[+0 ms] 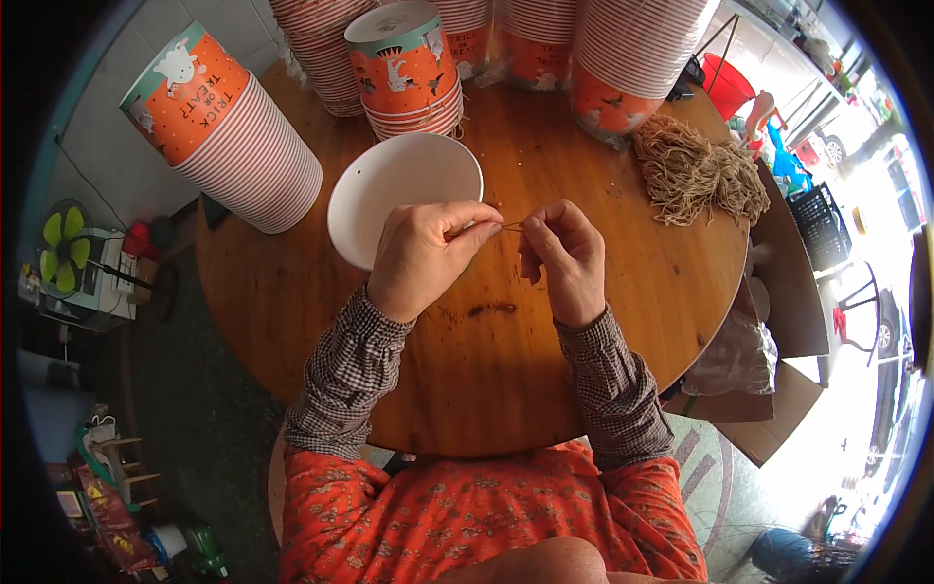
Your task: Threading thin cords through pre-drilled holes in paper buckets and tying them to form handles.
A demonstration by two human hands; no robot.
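My left hand (423,251) and my right hand (572,261) meet over the middle of the round table, each closed in a pinch. Between the fingertips runs a short, thin tan string (513,227), held by both. Just behind my left hand lies a paper bucket (401,185), its white inside facing me and a small hole near its rim. My left hand covers part of it, so I cannot tell whether the two touch. At the far right of the table rests a loose bundle of tan strings (693,175).
A tall stack of nested orange paper buckets (238,146) leans at the left of the wooden table (545,389). Farther back stand a shorter stack (404,78) and several wrapped ones. Beside the table's right edge are open cardboard boxes (778,399). A green fan (64,249) stands at left.
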